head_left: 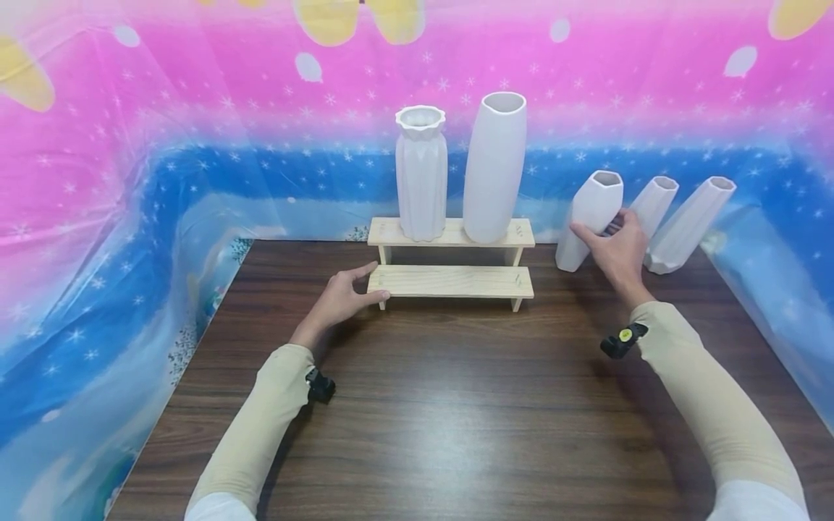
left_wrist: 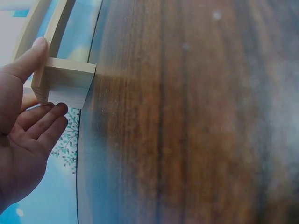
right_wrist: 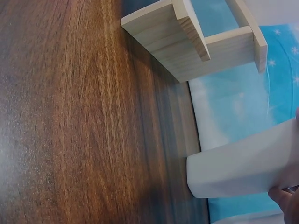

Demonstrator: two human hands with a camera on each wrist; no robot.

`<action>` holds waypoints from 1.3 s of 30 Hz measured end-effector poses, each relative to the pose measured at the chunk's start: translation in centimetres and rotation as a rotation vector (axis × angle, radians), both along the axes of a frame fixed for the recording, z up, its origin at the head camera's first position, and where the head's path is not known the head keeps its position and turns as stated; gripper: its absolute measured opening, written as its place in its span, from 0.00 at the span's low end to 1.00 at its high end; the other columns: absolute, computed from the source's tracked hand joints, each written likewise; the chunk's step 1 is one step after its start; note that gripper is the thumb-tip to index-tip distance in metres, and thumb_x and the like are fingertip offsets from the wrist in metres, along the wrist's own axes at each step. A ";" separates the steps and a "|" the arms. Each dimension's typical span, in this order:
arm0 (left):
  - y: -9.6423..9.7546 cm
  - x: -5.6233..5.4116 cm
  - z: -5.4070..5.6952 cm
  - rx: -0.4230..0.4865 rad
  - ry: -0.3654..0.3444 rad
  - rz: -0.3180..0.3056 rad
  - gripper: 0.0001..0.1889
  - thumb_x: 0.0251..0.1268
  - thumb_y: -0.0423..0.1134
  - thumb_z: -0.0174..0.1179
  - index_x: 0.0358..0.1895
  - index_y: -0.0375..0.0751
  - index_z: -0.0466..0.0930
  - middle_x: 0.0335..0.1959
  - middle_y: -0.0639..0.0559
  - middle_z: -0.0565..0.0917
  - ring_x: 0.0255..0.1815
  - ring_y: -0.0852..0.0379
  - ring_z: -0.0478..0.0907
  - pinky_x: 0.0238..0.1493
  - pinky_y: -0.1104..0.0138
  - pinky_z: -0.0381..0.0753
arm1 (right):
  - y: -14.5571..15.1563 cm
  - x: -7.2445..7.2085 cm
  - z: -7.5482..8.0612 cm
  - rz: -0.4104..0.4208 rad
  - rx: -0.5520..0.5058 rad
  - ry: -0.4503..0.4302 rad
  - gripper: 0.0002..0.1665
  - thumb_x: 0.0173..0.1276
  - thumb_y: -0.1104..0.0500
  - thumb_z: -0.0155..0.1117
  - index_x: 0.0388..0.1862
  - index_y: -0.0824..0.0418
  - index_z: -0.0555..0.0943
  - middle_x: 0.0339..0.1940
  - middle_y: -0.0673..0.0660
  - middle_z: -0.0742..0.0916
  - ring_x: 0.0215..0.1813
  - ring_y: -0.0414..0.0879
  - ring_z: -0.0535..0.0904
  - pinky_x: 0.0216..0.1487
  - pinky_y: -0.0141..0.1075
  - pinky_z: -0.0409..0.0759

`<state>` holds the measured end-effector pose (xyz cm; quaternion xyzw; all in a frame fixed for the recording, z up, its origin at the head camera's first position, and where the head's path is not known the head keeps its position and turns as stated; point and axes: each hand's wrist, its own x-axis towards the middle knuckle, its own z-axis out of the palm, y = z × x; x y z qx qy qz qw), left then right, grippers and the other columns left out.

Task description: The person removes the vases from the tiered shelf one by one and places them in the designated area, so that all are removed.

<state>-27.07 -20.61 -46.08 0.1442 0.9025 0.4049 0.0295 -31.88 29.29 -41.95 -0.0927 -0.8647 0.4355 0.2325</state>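
Note:
A two-step wooden stand (head_left: 449,282) sits at the back of the table, and my left hand (head_left: 339,298) grips the left end of its lower step between thumb and fingers. That thumb (left_wrist: 33,56) lies along the board's edge. My right hand (head_left: 622,250) holds a white faceted vase (head_left: 596,210) by its side, thumb at the front. The vase (right_wrist: 243,161) is roughly upright near the table's back edge; whether its base touches the table I cannot tell. On the upper step stand a white vase with a scalloped rim (head_left: 421,181) and a taller smooth white vase (head_left: 496,170).
Beside the right hand are two more white vases, a slim one (head_left: 654,202) partly hidden by the hand and a ribbed one (head_left: 693,224). Pink and blue patterned cloth (head_left: 247,159) hangs around the brown wooden table (head_left: 449,405).

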 end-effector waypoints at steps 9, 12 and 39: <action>0.0 0.1 -0.2 0.000 -0.011 0.005 0.43 0.65 0.57 0.70 0.77 0.40 0.66 0.74 0.41 0.71 0.62 0.47 0.74 0.53 0.53 0.72 | 0.3 1.0 0.4 0.053 -0.023 -0.025 0.57 0.58 0.32 0.76 0.76 0.63 0.67 0.72 0.64 0.77 0.71 0.59 0.74 0.68 0.54 0.73; 0.0 0.1 -0.1 -0.004 -0.010 0.005 0.43 0.65 0.57 0.70 0.77 0.40 0.66 0.75 0.41 0.70 0.58 0.47 0.74 0.53 0.53 0.72 | 0.5 1.8 1.0 0.064 -0.056 -0.038 0.57 0.59 0.33 0.75 0.77 0.62 0.65 0.74 0.64 0.75 0.72 0.58 0.73 0.69 0.54 0.72; 0.1 0.2 0.2 -0.005 0.003 -0.001 0.43 0.65 0.58 0.69 0.78 0.41 0.65 0.72 0.38 0.74 0.31 0.50 0.67 0.51 0.54 0.70 | -2.1 6.2 6.7 0.129 0.055 0.077 0.44 0.60 0.38 0.77 0.70 0.56 0.78 0.67 0.59 0.83 0.64 0.55 0.81 0.57 0.48 0.82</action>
